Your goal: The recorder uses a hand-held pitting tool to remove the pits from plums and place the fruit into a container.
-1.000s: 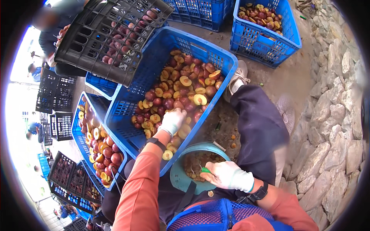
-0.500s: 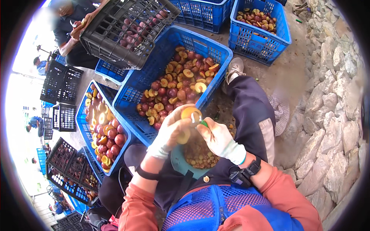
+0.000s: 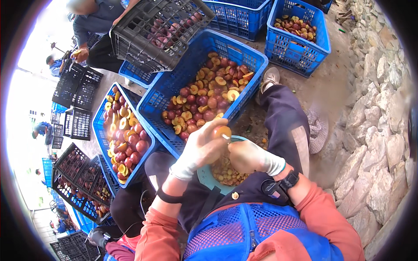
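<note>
My left hand (image 3: pixel 204 145), in a white glove, grips a cut plum (image 3: pixel 221 130) above the teal bucket (image 3: pixel 204 177), with yellow flesh showing. My right hand (image 3: pixel 248 156), also gloved and blurred, is closed on a small tool (image 3: pixel 226 137) whose metal tip is at the plum; its green handle is mostly hidden now. Small light pieces, apparently pits, lie in the bucket. Just beyond my hands stands a blue crate (image 3: pixel 257 58) of whole and halved plums (image 3: pixel 202 87); another blue crate (image 3: pixel 102 141) of plums sits to my left.
A black crate (image 3: pixel 130 39) rests atop blue crates at upper left, beside a co-worker (image 3: pixel 93 19). More black crates (image 3: pixel 80 174) and workers line the left. A blue crate (image 3: pixel 296 56) stands upper right. My legs and shoe (image 3: pixel 270 80) flank the bucket. A stone wall (image 3: pixel 374 143) runs along the right.
My left hand has left the crate with a plum and met my right hand and tool, raised from the bucket. The view has shifted slightly, and the co-worker's hands have moved.
</note>
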Tool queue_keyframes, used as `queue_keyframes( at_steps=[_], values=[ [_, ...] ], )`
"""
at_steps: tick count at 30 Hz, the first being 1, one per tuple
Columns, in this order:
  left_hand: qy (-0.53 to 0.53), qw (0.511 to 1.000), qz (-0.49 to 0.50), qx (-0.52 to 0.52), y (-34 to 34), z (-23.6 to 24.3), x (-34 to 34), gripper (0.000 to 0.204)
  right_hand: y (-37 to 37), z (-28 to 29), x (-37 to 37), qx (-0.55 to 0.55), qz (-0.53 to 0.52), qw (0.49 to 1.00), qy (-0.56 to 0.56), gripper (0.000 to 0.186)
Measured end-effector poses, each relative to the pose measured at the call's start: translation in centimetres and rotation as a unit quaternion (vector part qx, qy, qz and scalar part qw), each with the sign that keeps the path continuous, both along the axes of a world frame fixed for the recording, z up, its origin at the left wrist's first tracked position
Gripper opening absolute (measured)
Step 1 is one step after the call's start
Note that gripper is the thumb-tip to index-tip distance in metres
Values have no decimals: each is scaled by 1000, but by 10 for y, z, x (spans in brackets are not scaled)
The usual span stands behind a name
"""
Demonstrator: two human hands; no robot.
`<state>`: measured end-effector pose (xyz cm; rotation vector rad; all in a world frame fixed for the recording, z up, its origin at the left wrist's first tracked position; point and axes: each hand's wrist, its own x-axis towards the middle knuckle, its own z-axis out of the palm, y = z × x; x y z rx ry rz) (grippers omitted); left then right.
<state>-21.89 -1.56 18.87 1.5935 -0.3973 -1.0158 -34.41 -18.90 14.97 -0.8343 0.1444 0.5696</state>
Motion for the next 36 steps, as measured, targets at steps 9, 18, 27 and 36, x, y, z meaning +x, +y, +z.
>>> queue_keyframes(
  at_steps=[9, 18, 27, 36],
  values=[
    [75, 965, -237, -83, 14, 26, 18, 57, -9, 20, -22, 143, 80, 983, 86, 36],
    [-621, 713, 178, 272, 159, -23, 106, 15, 0, -48, -5, -548, 214, 792, -164, 51],
    [-590, 578, 302, 475, 308, -137, 157, 31, 8, -48, 12, -563, 186, 796, -120, 41],
    [-386, 759, 500, 157, 330, -94, 152, 44, 11, -40, 13, -587, 167, 780, -138, 42]
  ],
)
